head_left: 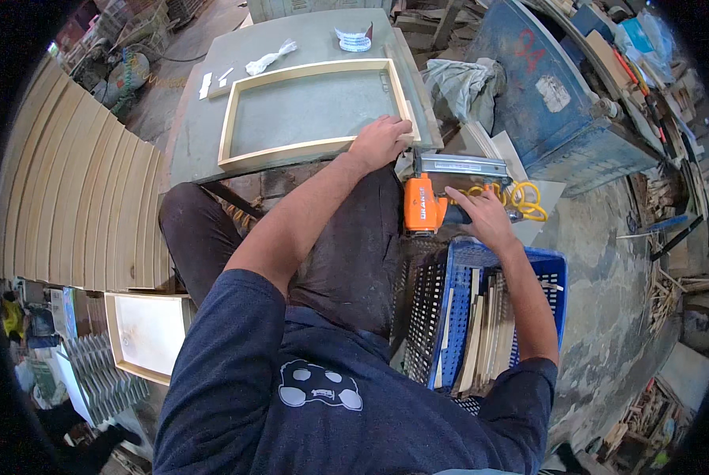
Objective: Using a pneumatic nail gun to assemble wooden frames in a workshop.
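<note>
A rectangular frame of pale wood (pixel 303 147) lies flat on the work table. My left hand (pixel 382 141) is closed over its near right corner, with the fingers wrapped round the wood. Just right of that corner is an orange nail gun (pixel 420 207), and its nose end comes close to the frame; whether they touch I cannot tell. My right hand (pixel 485 218) is closed round the dark handle of the nail gun. A yellow coiled air hose (pixel 532 202) loops beside this hand.
On the table (pixel 192 131) lie a crumpled white bag (pixel 272 57) and a nail strip roll (pixel 354 39). A blue basket (pixel 559 273) of wood strips stands below my right arm. Stacked boards (pixel 77 182) rise at left, above another frame (pixel 145 336). A blue cabinet (pixel 528 103) stands at right.
</note>
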`<state>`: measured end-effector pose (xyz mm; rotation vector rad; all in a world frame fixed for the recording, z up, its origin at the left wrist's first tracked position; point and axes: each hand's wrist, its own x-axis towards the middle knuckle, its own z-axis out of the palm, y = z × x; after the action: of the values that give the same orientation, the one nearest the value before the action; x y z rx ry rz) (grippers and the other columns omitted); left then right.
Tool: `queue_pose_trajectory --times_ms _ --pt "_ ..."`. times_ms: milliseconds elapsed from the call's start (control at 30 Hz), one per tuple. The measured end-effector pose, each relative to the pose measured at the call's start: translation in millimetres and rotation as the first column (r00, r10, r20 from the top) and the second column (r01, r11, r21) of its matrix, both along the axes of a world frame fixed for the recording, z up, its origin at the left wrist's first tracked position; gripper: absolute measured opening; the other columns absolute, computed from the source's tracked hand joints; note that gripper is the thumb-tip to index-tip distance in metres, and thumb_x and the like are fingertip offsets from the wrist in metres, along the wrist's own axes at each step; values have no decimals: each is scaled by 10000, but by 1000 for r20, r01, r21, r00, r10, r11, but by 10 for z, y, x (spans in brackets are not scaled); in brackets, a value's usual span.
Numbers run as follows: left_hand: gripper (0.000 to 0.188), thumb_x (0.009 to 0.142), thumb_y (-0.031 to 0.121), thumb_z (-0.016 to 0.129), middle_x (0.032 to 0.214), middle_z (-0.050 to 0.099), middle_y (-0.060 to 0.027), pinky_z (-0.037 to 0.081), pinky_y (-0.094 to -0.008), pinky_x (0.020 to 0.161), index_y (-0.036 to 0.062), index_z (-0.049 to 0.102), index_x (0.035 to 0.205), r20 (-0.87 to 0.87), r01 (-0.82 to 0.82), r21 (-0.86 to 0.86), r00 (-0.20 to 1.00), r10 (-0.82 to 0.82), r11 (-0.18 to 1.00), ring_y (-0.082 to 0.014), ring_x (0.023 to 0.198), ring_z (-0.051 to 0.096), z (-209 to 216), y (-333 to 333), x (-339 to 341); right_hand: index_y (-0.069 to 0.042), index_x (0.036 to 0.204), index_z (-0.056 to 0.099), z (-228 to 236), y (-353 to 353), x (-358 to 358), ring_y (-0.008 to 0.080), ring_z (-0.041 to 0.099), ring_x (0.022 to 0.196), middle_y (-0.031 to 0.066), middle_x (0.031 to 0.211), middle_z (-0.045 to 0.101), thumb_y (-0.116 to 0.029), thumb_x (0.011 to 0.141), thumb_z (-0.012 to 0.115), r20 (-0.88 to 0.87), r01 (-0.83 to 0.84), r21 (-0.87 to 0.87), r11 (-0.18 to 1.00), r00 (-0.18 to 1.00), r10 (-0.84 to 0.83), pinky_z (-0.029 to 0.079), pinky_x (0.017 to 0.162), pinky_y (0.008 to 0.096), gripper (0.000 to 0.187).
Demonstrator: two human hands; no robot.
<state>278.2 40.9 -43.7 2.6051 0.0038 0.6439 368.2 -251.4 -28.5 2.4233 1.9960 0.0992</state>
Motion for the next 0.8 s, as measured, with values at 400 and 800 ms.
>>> queue_pose_trajectory --times_ms 400,800 --pt "184 811 86 612 1223 528 -111 485 -440 903 77 585 993 74 -37 -46 996 41 998 -325 1134 528 0 -43 -11 -164 1438 375 40 134 50 215 620 829 52 849 647 -232 635 822 89 -49 22 999 995 47 436 826 339 922" --pt "193 810 98 601 1192 546 -120 471 -431 924 66 567 997 99 -16 -40 995 20 999 -337 1116 533 -11 -25 4 -158 1424 391 119 135 -1 227 625 853 75 889 658 -170 648 795 47 -29 9 1000 998 29 439 853 350 875"
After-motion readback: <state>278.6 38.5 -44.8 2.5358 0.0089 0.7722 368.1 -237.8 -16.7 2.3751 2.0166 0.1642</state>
